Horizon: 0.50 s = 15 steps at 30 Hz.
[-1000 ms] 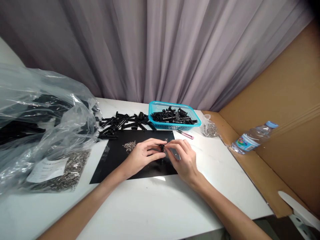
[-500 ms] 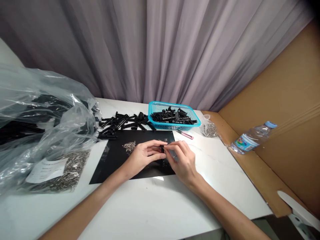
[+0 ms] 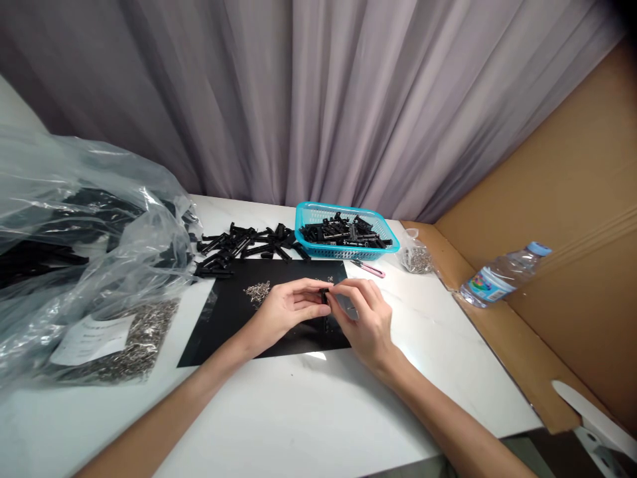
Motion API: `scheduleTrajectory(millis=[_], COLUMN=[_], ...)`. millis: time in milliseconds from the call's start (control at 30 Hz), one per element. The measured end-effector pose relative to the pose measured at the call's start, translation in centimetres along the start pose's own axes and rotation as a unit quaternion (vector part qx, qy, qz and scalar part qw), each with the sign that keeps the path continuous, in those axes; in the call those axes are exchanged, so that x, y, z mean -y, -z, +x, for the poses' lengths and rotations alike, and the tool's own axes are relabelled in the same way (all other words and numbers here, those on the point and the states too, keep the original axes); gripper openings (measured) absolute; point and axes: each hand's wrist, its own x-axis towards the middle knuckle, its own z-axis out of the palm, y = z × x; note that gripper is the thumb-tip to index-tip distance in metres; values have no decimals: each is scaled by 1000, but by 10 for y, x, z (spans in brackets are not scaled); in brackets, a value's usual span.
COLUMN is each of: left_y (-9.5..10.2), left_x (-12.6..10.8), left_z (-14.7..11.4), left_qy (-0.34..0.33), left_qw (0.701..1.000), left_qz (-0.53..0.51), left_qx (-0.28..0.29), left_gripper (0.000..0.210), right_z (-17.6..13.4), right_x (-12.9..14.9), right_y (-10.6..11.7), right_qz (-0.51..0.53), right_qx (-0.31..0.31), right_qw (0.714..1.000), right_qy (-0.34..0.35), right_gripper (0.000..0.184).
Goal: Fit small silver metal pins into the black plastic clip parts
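Right hand (image 3: 367,315), shifted slightly, and left hand (image 3: 283,308) pinch a slim black part (image 3: 324,297) over smooth sheet (image 3: 223,315).

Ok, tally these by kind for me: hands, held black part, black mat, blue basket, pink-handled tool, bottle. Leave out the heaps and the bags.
Left hand plus right hand: 2
Held black part: 1
Black mat: 1
Blue basket: 1
Pink-handled tool: 1
Bottle: 1
Total: 7
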Motion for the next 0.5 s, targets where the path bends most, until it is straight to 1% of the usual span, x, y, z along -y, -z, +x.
scheduleTrajectory(millis=[167, 367, 500], left_y=[-2, -3, -5], left_x=[2, 6, 5], left_z=[0, 1, 0], left_qy=[0, -9, 4], left_qw=[1000, 998, 1000], left_qz=[1, 47, 13], left_qx=[-4, -29, -28], left_gripper=[41, 43, 42], right_z=[0, 0, -2], right_x=[-1, -2, -2], right_y=[1, 0, -1], right_qz=[-16, -5, 9], right_qx=[3, 3, 11], right_qw=[1000, 1000, 1000], right_qy=[20, 8, 1], right_gripper=[11, 8, 8])
